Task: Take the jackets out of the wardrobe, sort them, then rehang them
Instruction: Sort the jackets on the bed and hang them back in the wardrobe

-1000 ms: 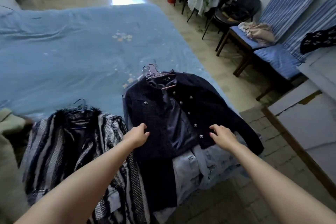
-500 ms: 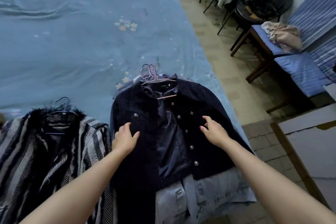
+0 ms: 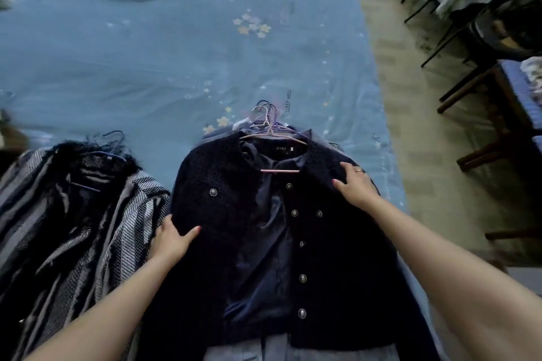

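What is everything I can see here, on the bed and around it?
bed: one, blue cover with small flowers, fills the upper left and middle.
dark jacket: one, navy with silver buttons, open, on top of a pile at the bed's near edge.
pink hanger: one, inside the dark jacket's collar; more hanger hooks bunch above it.
pale garment: light blue, peeking from under the dark jacket, count unclear.
striped jacket: one, black, grey and white, left of the dark one.
chairs: dark frames, far right, count unclear.
left hand: flat on the dark jacket's left side.
right hand: flat near its right shoulder, wearing a ring.
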